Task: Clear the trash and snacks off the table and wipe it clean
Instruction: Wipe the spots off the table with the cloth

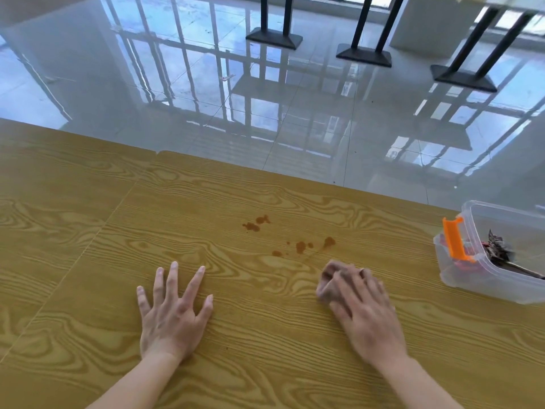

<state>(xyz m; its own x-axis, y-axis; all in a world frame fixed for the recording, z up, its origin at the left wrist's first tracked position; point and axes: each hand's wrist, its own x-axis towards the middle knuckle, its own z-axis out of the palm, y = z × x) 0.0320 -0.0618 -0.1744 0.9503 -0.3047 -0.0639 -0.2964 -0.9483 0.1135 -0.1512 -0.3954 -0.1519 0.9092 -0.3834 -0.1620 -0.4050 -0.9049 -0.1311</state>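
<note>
The left hand (174, 314) lies flat on the wood-grain desk (88, 231), fingers spread, holding nothing; if it bears little weight it will brace poorly once the wiping begins. Further right, two clusters of reddish-brown stains (300, 246) sit in the middle of the desk, just beyond the right hand (365, 311). That hand presses a crumpled brownish cloth (330, 280) onto the surface, its fingers curled over the wad. A dry or bunched cloth would probably smear the spots instead of lifting them, and a wide sweep to the right could knock the clear plastic container (483, 278) standing near the desk's right edge. Wrappers (498, 246) lie inside it beside an orange latch (454, 237).

The right hand and cloth are blurred, so the grip and the cloth's dampness cannot be told. The container is cut off by the frame, its contents unclear.
</note>
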